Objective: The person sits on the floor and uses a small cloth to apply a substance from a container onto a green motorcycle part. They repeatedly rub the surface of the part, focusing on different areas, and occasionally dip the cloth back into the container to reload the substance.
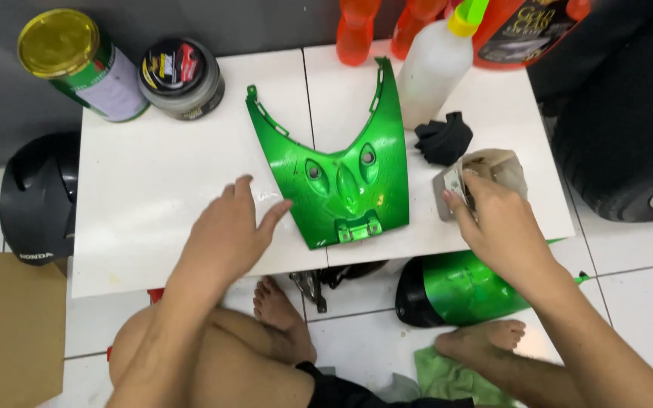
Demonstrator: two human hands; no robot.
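Left hand [228,230] flat, open, steadying glossy green plastic fairing panel [338,177]; right hand [496,223], at three o'clock, grips grey abrasive pad [449,189]. Risk: panel slides off white bench [153,189] edge.

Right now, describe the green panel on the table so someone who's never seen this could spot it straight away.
Start at the low white table in front of the seated person. Near its middle lies the green panel, between the left hand, flat on the table by its lower edge, and the right hand, which holds a small grey pad. It is the only glossy, metallic-green piece on the table, V-shaped with two prongs pointing away.
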